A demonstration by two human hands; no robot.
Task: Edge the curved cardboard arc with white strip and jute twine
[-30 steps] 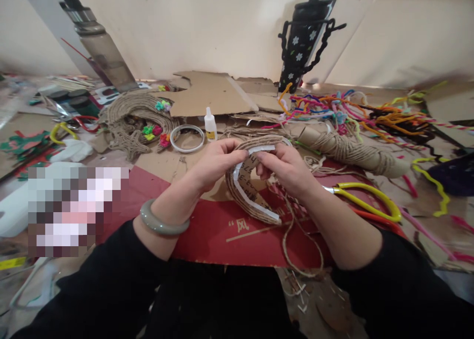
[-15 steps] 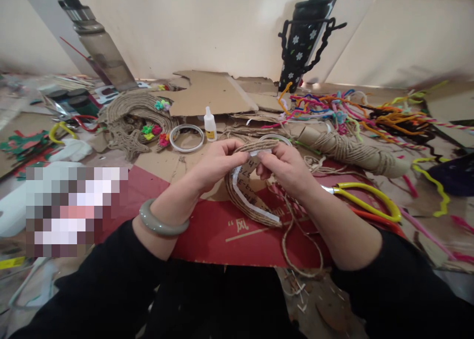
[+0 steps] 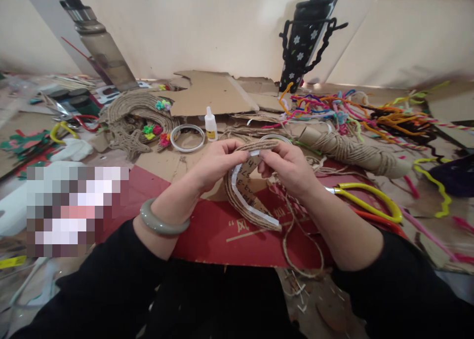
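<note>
A crescent of cardboard, with rows of jute twine along its outer curve, is held up between my hands. A white strip of tape runs beside the twine. My left hand pinches the crescent's upper left part, thumb on the tape. At the upper right my right hand is closed, its thumb and fingers pressed at the tape and twine. A loose loop of twine hangs below my right wrist. Part of the crescent's upper end is hidden behind my right fingers.
Behind my hands stand a small glue bottle and a tape roll. Scissors with yellow handles lie right, near a twine-wound tube and pipe cleaners. A twine-covered piece lies left; red cardboard lies beneath.
My right fingers have shifted slightly along the crescent's upper edge, and less of the tape shows near them. My left hand keeps its hold.
</note>
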